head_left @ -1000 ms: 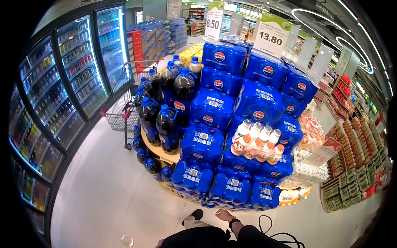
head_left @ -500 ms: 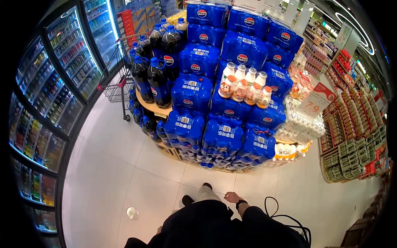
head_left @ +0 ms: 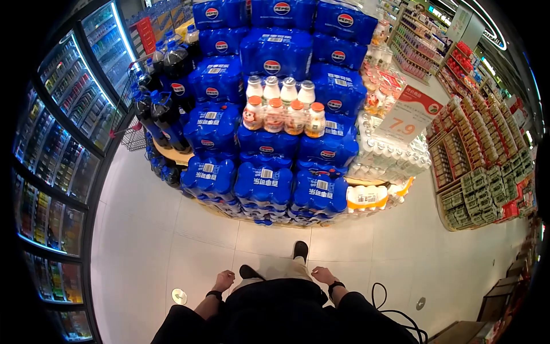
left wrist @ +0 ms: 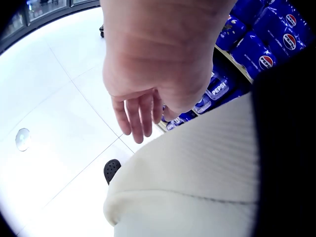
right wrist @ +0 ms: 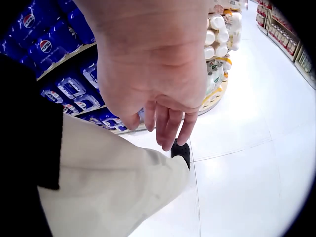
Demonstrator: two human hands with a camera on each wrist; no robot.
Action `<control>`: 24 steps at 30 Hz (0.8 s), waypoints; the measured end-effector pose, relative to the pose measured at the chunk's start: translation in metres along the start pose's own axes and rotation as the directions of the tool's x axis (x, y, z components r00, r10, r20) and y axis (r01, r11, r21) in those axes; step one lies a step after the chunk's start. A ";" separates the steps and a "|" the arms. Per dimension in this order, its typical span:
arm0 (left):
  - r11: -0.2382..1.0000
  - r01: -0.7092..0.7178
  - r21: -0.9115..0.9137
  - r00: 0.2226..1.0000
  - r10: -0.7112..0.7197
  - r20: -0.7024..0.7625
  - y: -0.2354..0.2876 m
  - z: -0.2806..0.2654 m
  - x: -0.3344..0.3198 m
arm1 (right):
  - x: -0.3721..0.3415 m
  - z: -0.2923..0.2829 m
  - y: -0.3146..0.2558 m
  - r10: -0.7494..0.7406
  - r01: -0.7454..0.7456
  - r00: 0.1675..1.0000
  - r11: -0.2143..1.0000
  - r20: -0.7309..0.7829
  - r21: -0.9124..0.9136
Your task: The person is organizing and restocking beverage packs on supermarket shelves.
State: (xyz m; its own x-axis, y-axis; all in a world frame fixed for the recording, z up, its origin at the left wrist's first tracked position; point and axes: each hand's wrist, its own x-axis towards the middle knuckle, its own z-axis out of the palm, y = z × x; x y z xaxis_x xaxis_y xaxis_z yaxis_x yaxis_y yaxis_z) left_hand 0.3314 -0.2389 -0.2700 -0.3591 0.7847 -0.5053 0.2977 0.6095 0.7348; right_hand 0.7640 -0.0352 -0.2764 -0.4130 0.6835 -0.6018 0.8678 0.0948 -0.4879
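Observation:
My left hand hangs beside my left leg with nothing in it; the left wrist view shows its fingers relaxed and pointing down. By the other leg hangs my right hand, its fingers loosely bent around nothing. In front of both hands stands a stepped stack of blue shrink-wrapped Pepsi packs. On one step of it lies a wrapped pack of small milk-drink bottles with white and orange caps. Large cola bottles stand at the stack's left end.
Glass-door drink coolers line the left side. A shopping cart stands behind the cola bottles. A red and white 7.9 price sign rises at the right over wrapped clear bottles. Farther right is a shelf of stacked goods. A black cable loops beside my right arm.
The head view has tilted down and turned right, and the stack is nearer. My left hand has come into sight. My feet have stepped forward; the right hand still hangs at my side.

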 end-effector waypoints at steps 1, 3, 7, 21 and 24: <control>0.998 -0.048 -0.035 0.999 0.048 0.006 0.021 0.005 0.002 | 0.003 -0.010 0.002 -0.017 0.017 1.000 1.000 0.010 0.002; 0.984 -0.174 -0.038 0.980 0.170 -0.104 0.069 0.015 0.020 | 0.009 -0.039 0.006 -0.033 0.034 0.999 0.999 -0.024 0.018; 0.949 -0.311 -0.042 0.867 0.265 -0.423 0.219 0.018 0.029 | -0.001 -0.098 0.012 -0.055 0.066 0.994 0.991 -0.090 0.121; 0.650 -0.749 -0.127 0.497 0.425 -0.757 0.484 -0.024 0.076 | -0.023 -0.292 -0.128 -0.633 0.722 0.666 0.681 -0.395 0.126; 0.712 -0.702 -0.009 0.545 0.529 -0.650 0.493 -0.041 0.061 | -0.020 -0.321 -0.174 -0.634 0.723 0.681 0.663 -0.366 0.197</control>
State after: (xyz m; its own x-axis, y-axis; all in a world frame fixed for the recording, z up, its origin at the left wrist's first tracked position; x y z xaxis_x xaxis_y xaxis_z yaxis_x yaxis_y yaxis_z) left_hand 0.4198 0.1050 0.0798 -0.6134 0.6764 0.4078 0.4563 -0.1180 0.8820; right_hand 0.7101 0.1664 0.0234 -0.7306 0.6702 0.1306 0.2220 0.4140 -0.8828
